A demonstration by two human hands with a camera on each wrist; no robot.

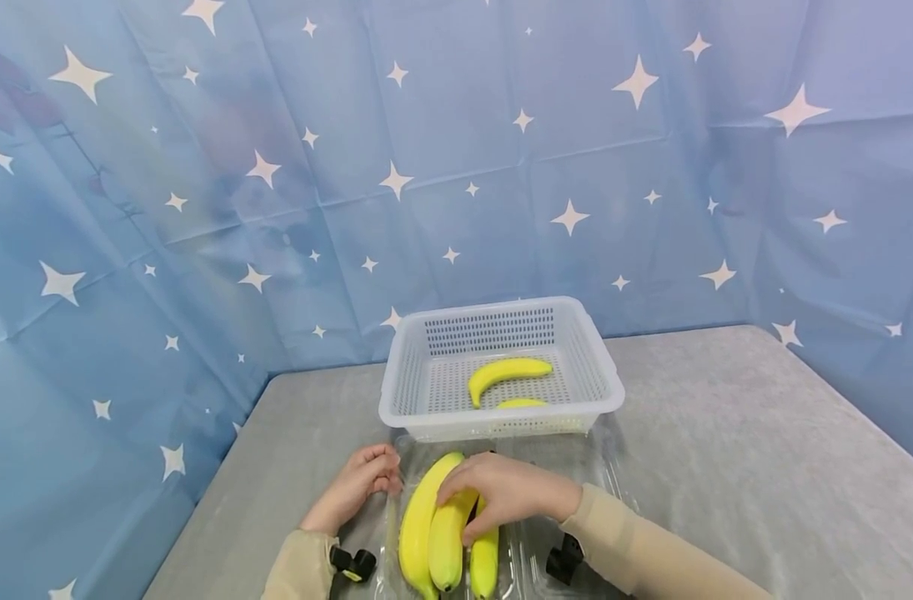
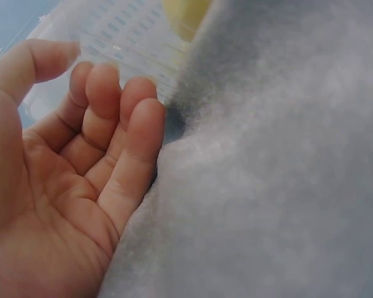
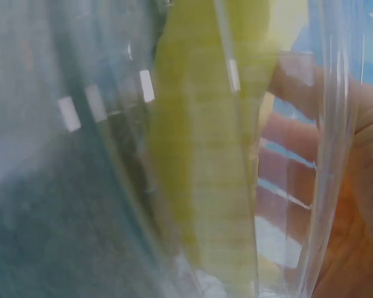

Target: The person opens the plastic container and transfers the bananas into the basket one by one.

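Three yellow bananas lie side by side in a clear plastic clamshell box [image 1: 390, 542] in the head view: a left banana [image 1: 415, 533], a middle banana [image 1: 447, 546] and a right banana [image 1: 485, 567]. From above, my right hand [image 1: 504, 492] grips the middle banana, fingers over its upper part and thumb on its right side. The right wrist view shows that hand's fingers [image 3: 289, 167] through clear plastic, beside a blurred banana [image 3: 205, 143]. At the box's upper left edge is my left hand [image 1: 360, 485]; its fingers [image 2: 143, 130] are loosely bent and hold nothing.
Behind the box stands a white perforated basket [image 1: 501, 417] containing a curved banana [image 1: 512, 367] and another banana [image 1: 522, 403], partly hidden by the front wall. A grey cloth [image 1: 734, 467] covers the table. A blue star-patterned curtain [image 1: 486, 133] hangs behind and at the sides.
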